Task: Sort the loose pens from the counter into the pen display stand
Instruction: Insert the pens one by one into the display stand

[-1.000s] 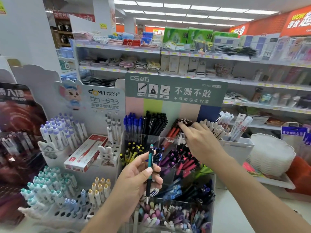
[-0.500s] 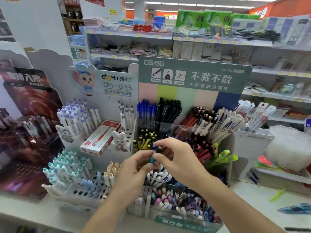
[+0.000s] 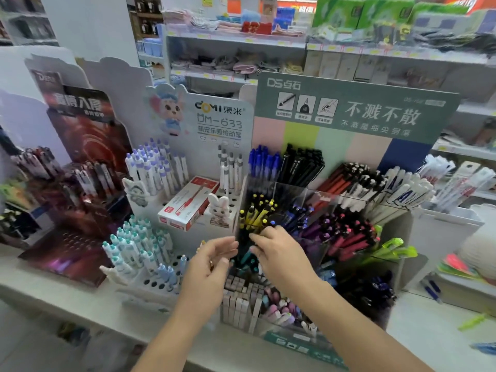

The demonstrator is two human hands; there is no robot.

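Both hands are meeting at the middle of the view, in front of the clear tiered stand (image 3: 308,200) with its green header card. The left hand (image 3: 212,261) is coming in from 7 o'clock, palm turned toward the right hand, its fingers relaxed and slightly spread; they are gripping nothing that shows. The right hand (image 3: 279,253) is reaching in from 5 o'clock, its fingers curled down toward the gap between the hands, fingertips just below the yellow pens (image 3: 255,214). In that gap a teal pen (image 3: 247,258) is lying tilted inside a dark compartment of the stand's middle tier. It is just at the right hand's fingertips, but motion blur is hiding whether they are pinching it or only touching it.

On the stand, blue pens (image 3: 261,161) and black pens (image 3: 303,165) are standing in the back row at 12 o'clock, red and white ones are leaning at 2 o'clock, and pink and purple ones are filling the compartments at 3 o'clock of the hands. Pastel pens (image 3: 276,308) are sitting in the front tier at 6 o'clock.

At 10 o'clock a white rack (image 3: 150,277) is holding lilac-capped and teal-capped pens upright, with a red-and-white box (image 3: 188,204) lying on it. A loose green pen (image 3: 473,320) is lying on the counter (image 3: 429,334) at 4 o'clock, well apart from the hands.
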